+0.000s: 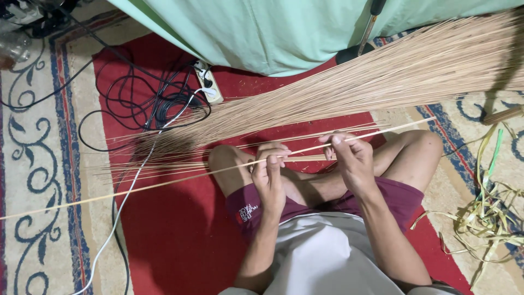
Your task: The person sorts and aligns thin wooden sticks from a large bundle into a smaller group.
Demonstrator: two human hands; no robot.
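The left hand (268, 177) has its fingers curled closed around a long thin pale stick (164, 184), pinching it just above the lap. The right hand (352, 158) is closed on the same stick further along, thumb and fingertips pressed together on it. The stick runs at a shallow slant across the whole scene, from the far left edge over the red carpet (169, 235), through both hands, to a tip near the right knee (423, 145). Whether a small blade sits in either hand is hard to tell; the fingers hide it.

Just beyond the hands lies a large bundle of similar thin sticks (349, 93), fanning from the upper right corner down to loose ends at the left, a few strays lying just beside the held stick. Behind the bundle hangs a pale green cloth (284, 33), with a dark-handled tool (371, 22) leaning against it. A power strip (210, 87) sits at the cloth's foot, with black cables (136, 98) coiled on the carpet and a white cable (125, 202) trailing toward the lower edge under the stick.

To the right, a tangle of yellow-green peeled strips (486, 213) lies on the patterned rug border (33, 164). Bare carpet lies to the left of the legs; the bundle crowds the far side.
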